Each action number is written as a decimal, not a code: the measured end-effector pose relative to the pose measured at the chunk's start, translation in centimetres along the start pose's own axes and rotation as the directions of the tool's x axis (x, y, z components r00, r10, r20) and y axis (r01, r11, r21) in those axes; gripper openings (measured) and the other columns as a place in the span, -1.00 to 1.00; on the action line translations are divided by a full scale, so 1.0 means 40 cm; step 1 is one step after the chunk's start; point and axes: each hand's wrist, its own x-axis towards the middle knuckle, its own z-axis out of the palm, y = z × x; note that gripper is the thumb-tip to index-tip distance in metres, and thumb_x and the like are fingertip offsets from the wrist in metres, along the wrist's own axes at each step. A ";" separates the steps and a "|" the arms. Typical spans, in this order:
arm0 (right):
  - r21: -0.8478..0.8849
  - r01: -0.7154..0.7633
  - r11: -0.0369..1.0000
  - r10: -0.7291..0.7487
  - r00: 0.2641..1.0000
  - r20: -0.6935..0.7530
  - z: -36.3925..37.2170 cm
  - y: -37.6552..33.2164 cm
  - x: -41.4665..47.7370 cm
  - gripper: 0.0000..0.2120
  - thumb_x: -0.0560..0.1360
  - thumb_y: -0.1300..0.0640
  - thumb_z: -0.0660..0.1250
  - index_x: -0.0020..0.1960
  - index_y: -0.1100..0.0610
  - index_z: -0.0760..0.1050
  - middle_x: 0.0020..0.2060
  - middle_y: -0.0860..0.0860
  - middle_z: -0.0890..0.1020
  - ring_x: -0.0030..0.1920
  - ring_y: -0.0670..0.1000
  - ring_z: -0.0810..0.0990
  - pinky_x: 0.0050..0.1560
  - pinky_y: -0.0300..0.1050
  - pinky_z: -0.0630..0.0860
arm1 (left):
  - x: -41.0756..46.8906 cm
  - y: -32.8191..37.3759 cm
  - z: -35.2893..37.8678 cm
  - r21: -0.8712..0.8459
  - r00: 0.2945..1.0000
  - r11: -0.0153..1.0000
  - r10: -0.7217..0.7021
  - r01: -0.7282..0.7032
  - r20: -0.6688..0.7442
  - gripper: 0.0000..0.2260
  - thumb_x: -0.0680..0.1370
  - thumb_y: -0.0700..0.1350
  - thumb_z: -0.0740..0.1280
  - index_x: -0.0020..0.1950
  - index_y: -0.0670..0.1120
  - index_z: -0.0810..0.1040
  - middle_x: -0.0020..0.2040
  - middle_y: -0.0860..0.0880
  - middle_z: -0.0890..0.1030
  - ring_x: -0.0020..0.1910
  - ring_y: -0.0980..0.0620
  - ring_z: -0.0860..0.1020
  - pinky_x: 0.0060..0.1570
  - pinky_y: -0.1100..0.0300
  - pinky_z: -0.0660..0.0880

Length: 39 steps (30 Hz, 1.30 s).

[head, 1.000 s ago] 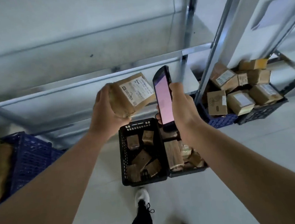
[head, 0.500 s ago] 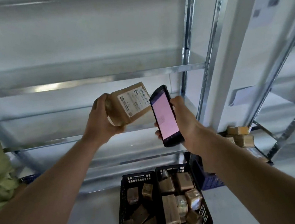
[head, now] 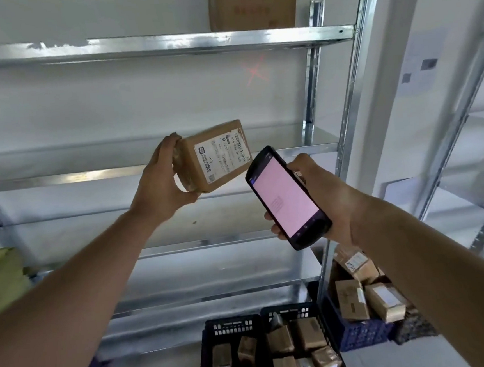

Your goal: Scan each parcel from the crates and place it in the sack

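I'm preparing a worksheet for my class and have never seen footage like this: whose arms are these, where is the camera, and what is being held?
No machine here: a person wears a camera on the head, so you look along their own arms. The left hand grips a brown parcel, white label toward us; the right hand holds a handheld scanner with a pink screen. A red cross of light falls on the wall behind. Below, black crates hold more parcels, in front of metal shelving.

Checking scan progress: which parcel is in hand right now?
The brown parcel gripped by the left hand, raised before the shelving with its white label showing; the others lie in the crates below.
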 end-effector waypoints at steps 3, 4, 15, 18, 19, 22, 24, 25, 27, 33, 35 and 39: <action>-0.027 -0.029 0.999 0.029 1.000 0.010 0.003 -0.006 -0.033 -0.44 0.69 -0.26 0.14 0.29 0.17 0.63 0.08 0.36 0.74 -0.16 0.28 0.70 -0.12 0.06 0.71 | 0.014 -0.001 -0.026 0.019 0.999 0.999 0.030 -0.030 0.014 0.13 0.23 -0.19 0.76 0.66 -0.03 0.19 0.56 -0.03 0.38 0.48 -0.07 0.45 0.46 -0.06 0.47; -0.032 -0.034 0.999 0.034 0.999 0.015 0.004 -0.006 -0.043 -0.44 0.69 -0.26 0.14 0.29 0.17 0.63 0.11 0.37 0.72 -0.15 0.28 0.70 -0.12 0.07 0.72 | 0.018 0.000 -0.033 0.029 0.999 0.999 0.042 -0.043 0.021 0.13 0.23 -0.20 0.76 0.66 -0.03 0.18 0.57 -0.04 0.38 0.48 -0.08 0.45 0.46 -0.07 0.47; -0.084 -0.034 0.996 0.039 0.997 0.064 0.024 -0.025 -0.109 -0.43 0.68 -0.25 0.18 0.27 0.21 0.66 0.05 0.36 0.73 -0.11 0.31 0.70 0.03 0.15 0.68 | 0.047 0.011 -0.077 0.081 0.991 0.988 0.126 -0.130 0.049 0.09 0.28 -0.19 0.74 0.65 -0.04 0.17 0.59 -0.06 0.35 0.51 -0.11 0.43 0.48 -0.07 0.45; -0.080 -0.035 0.996 0.041 0.996 0.076 0.028 -0.029 -0.117 -0.42 0.68 -0.25 0.18 0.27 0.21 0.66 0.06 0.37 0.73 -0.10 0.29 0.70 0.02 0.14 0.68 | 0.050 0.015 -0.087 0.076 0.991 0.989 0.125 -0.128 0.050 0.09 0.27 -0.21 0.74 0.65 -0.04 0.18 0.60 -0.06 0.34 0.48 -0.14 0.45 0.46 -0.14 0.47; -0.078 -0.033 0.996 0.040 0.996 0.080 0.030 -0.030 -0.119 -0.42 0.68 -0.25 0.18 0.27 0.21 0.66 0.05 0.36 0.73 -0.10 0.29 0.70 0.01 0.14 0.68 | 0.051 0.016 -0.088 0.077 0.990 0.988 0.128 -0.132 0.052 0.09 0.27 -0.21 0.74 0.65 -0.04 0.18 0.60 -0.06 0.33 0.48 -0.15 0.45 0.45 -0.16 0.48; -0.076 -0.022 0.997 0.030 0.994 0.105 0.032 -0.031 -0.121 -0.42 0.68 -0.25 0.18 0.30 0.21 0.65 0.06 0.37 0.73 -0.11 0.30 0.70 -0.01 0.12 0.69 | 0.051 0.019 -0.089 0.097 0.991 0.987 0.120 -0.126 0.059 0.10 0.26 -0.22 0.74 0.66 -0.05 0.18 0.61 -0.05 0.30 0.49 -0.15 0.43 0.46 -0.17 0.46; -0.081 -0.011 0.997 0.020 0.993 0.117 0.033 -0.034 -0.124 -0.42 0.67 -0.25 0.19 0.30 0.21 0.65 0.07 0.37 0.73 -0.12 0.30 0.70 0.00 0.13 0.69 | 0.051 0.019 -0.090 0.107 0.992 0.987 0.114 -0.120 0.058 0.09 0.27 -0.22 0.74 0.66 -0.05 0.18 0.62 -0.05 0.30 0.49 -0.15 0.43 0.48 -0.16 0.45; -0.081 -0.004 0.997 0.014 0.993 0.121 0.032 -0.034 -0.123 -0.43 0.67 -0.25 0.18 0.29 0.21 0.65 0.07 0.37 0.73 -0.12 0.30 0.70 0.00 0.13 0.70 | 0.052 0.017 -0.090 0.112 0.992 0.987 0.112 -0.118 0.055 0.09 0.27 -0.22 0.74 0.65 -0.06 0.19 0.61 -0.05 0.31 0.49 -0.15 0.43 0.48 -0.15 0.45; -0.074 0.019 0.997 -0.010 0.993 0.118 0.033 -0.034 -0.118 -0.42 0.67 -0.24 0.18 0.29 0.21 0.65 0.08 0.38 0.73 -0.11 0.31 0.69 0.05 0.16 0.69 | 0.049 0.017 -0.088 0.106 0.993 0.988 0.107 -0.112 0.046 0.05 0.26 -0.21 0.74 0.62 -0.06 0.22 0.57 -0.05 0.35 0.46 -0.13 0.45 0.46 -0.10 0.48; 0.184 0.249 0.951 -0.263 0.963 0.061 0.088 -0.016 -0.053 -0.42 0.69 -0.24 0.09 0.35 0.16 0.61 -0.01 0.28 0.69 -0.09 0.27 0.65 0.07 0.14 0.63 | 0.020 0.036 -0.045 -0.088 0.971 0.974 -0.216 0.207 -0.102 -0.05 0.14 0.09 0.76 0.42 0.10 0.36 0.34 0.06 0.53 0.28 0.00 0.54 0.18 0.01 0.64; 0.296 0.331 0.896 -0.352 0.936 0.022 0.124 -0.012 -0.022 -0.41 0.69 -0.24 0.08 0.37 0.17 0.61 0.00 0.25 0.70 -0.08 0.26 0.67 0.12 0.15 0.64 | 0.002 0.060 -0.032 -0.174 0.930 0.935 -0.334 0.308 -0.150 -0.09 0.09 0.15 0.77 0.32 0.13 0.39 0.28 0.12 0.59 0.22 0.04 0.57 0.08 0.11 0.62; 0.426 0.382 0.820 -0.439 0.898 0.040 0.215 -0.016 0.034 -0.46 0.70 -0.14 0.04 0.32 0.22 0.58 -0.01 0.21 0.64 -0.07 0.22 0.62 0.06 0.12 0.62 | -0.056 0.046 -0.077 -0.240 0.826 0.836 -0.537 0.493 -0.174 -0.08 -0.01 0.24 0.76 0.28 0.14 0.51 0.14 0.20 0.68 0.13 0.10 0.64 0.11 0.09 0.64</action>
